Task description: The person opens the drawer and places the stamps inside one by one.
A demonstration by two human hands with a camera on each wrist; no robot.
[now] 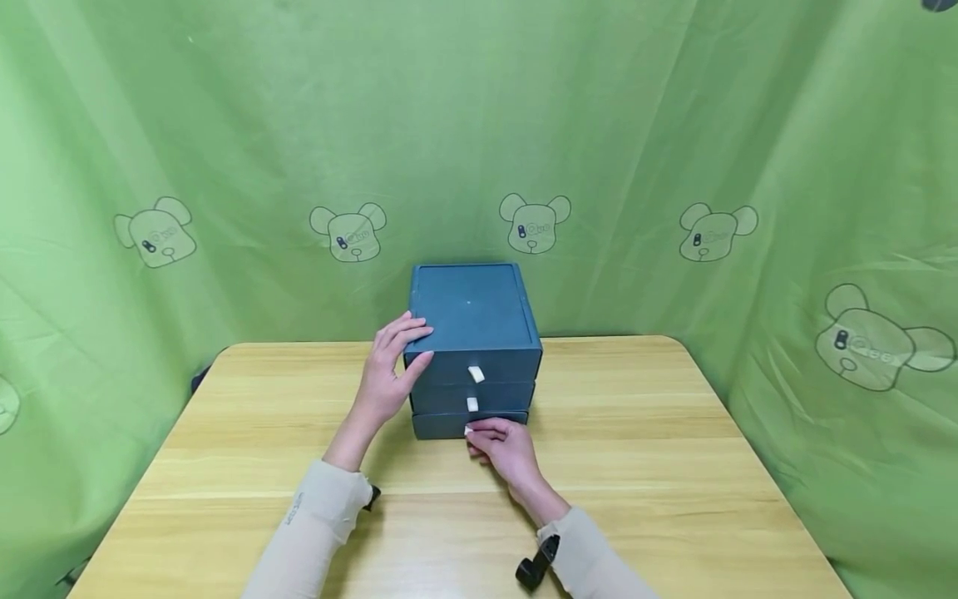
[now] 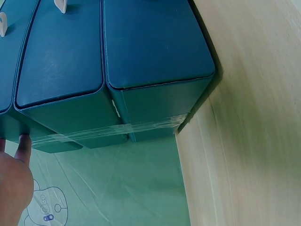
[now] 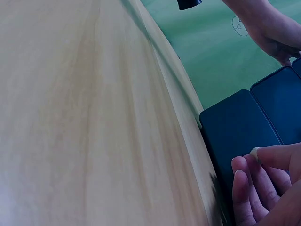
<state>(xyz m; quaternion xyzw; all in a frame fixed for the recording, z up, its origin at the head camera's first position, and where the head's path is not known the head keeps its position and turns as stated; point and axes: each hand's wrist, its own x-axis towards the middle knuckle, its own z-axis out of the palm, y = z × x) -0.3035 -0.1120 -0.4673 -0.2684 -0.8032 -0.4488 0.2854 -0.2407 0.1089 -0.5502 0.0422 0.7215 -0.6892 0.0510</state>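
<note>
A dark blue three-drawer storage box (image 1: 479,304) stands on the wooden table. My left hand (image 1: 383,384) rests against its upper left side, fingertips on the top edge and thumb near the front corner. Low at the front, my right hand (image 1: 512,456) pinches the small white pull tab (image 3: 254,152) of the bottom drawer (image 1: 437,427) between thumb and finger. White tabs also stick out from the top drawer (image 1: 441,366) and the middle drawer (image 1: 441,398). Clear tape (image 2: 131,127) runs along the box's left side. Whether the bottom drawer sits slightly out, I cannot tell.
The light wooden table (image 1: 636,433) extends to both sides of the box. Behind it hangs a green curtain (image 1: 449,108) printed with bear heads, which also surrounds the sides. A black strap piece (image 1: 535,566) hangs at my right wrist.
</note>
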